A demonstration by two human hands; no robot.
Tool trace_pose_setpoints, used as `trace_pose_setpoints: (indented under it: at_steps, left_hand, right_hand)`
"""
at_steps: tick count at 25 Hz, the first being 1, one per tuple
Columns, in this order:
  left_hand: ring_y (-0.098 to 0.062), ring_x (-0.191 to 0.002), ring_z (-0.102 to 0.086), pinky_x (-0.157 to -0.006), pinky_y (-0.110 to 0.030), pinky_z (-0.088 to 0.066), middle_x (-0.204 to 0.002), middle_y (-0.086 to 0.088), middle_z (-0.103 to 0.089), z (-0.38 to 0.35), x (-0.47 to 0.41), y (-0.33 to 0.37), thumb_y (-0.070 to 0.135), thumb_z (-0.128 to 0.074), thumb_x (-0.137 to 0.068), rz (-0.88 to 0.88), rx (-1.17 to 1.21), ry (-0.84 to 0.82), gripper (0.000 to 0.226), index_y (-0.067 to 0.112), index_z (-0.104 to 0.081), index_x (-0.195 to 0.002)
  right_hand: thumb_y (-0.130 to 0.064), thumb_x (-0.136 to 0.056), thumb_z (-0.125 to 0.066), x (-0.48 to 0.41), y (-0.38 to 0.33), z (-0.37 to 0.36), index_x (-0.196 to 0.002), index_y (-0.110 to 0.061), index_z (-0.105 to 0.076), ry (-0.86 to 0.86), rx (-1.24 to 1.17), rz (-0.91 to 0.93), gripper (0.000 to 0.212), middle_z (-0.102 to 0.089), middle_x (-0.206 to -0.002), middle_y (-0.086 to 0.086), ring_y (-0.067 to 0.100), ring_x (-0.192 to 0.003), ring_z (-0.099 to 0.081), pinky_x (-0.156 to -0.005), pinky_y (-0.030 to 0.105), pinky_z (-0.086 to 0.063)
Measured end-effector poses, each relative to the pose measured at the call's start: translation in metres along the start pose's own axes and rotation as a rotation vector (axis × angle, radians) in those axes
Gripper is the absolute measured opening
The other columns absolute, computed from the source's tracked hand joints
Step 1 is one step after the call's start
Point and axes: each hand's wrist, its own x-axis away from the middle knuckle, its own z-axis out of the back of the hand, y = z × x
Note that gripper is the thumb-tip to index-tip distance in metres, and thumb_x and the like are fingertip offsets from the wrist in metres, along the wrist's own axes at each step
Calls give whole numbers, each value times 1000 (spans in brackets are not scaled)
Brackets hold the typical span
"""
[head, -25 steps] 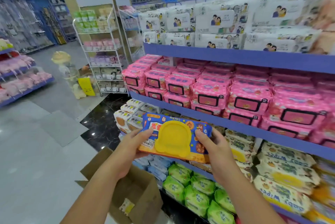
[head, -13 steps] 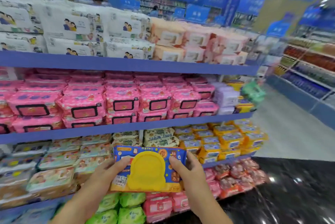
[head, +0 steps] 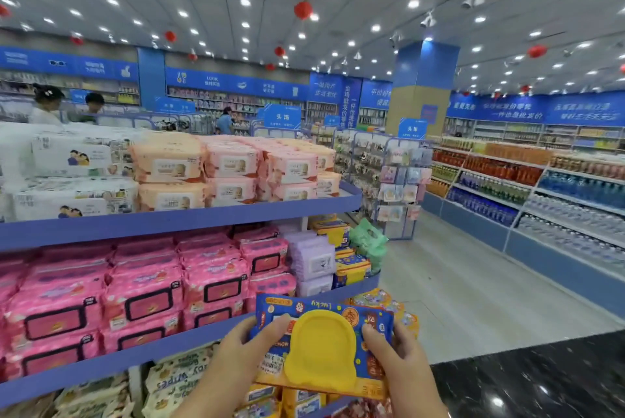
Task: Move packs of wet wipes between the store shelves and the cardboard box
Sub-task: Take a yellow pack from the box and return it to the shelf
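Observation:
A blue and orange wet wipes pack (head: 321,346) with a big yellow lid is held low in the middle of the view by both hands. My left hand (head: 243,345) grips its left edge, and my right hand (head: 397,353) grips its right edge. The pack hangs in front of the blue store shelves (head: 182,220), near their right end. Pink packs (head: 142,296) fill the middle shelf, and matching blue and yellow packs (head: 350,269) sit at that shelf's right end. The cardboard box is out of view.
Peach packs (head: 233,164) and white packs (head: 71,160) lie on the top shelf. An open aisle (head: 473,289) runs to the right, with drink shelves (head: 541,187) along its far side. A hanging-goods rack (head: 399,181) stands past the shelf end. People stand behind the shelves.
My view has swung right and up, from the box and left shelf end to the right shelf end and aisle. Both hands keep hold of the pack, carried rightwards along the shelves.

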Motion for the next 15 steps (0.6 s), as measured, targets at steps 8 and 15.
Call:
trace_pose_setpoints:
  at_steps: [8,15]
  left_hand:
    - [-3,-86,-74,-73,-20,-47,-91,13,-79,-108,-108,2,68,-83,-63,-26,-22,70,59,28,-76,-107]
    - [-24,-85,-78,-76,-35,-59,-95,-6,-80,-157,-273,-5,36,-84,-70,-31,12,70,48,12,-73,-110]
  right_hand:
    - [-16,-79,-82,-126,-31,96,-109,-8,-72,-26,15,-23,34,-77,-90,16,30,-77,-75,-57,29,-59]
    - [-11,-90,-68,-295,-22,142,-105,-12,-73,-91,95,-14,15,-78,-90,15,30,-79,-76,-60,30,-59]
